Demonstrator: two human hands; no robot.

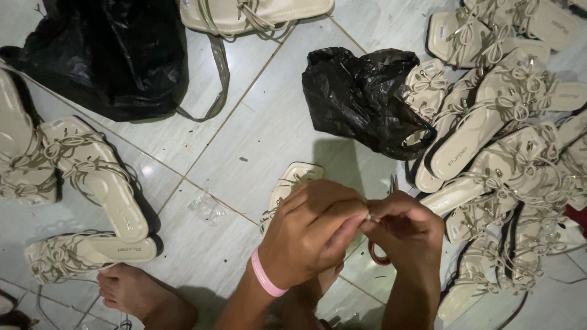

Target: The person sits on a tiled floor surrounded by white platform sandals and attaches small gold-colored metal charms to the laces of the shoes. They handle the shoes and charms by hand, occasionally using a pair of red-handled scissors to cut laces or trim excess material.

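The left hand (312, 235), with a pink wristband (266, 275) on its wrist, was curled with thumb and fingers pinched against the right hand (403, 229). Between their meeting fingertips sat a tiny pale, shiny piece (369, 216), too small to identify; both hands gripped it or whatever it was fixed to. Directly beneath the left hand lay a cream strappy sandal (292, 183), only its toe end and a few knotted straps showing, the rest hidden by the hands. Whether the pinched piece belonged to that sandal could not be told. Under the right hand a red curved object (377, 256) peeked out, mostly covered and hard to make out.

A crumpled black plastic bag (361, 98) lay on the white tiled floor (257, 128) just beyond the hands, touching a heap of cream sandals (501, 134) on the right that ran out of the frame. A larger black bag (104, 55) sat at the upper left, cut off by the edge. Another sandal (257, 15) at the top was cropped, its loose strap trailing down. Two more sandals (98, 177) lay at the left, near a bare foot (131, 293). A small scrap of clear plastic (208, 208) rested on the tile between them and the hands.
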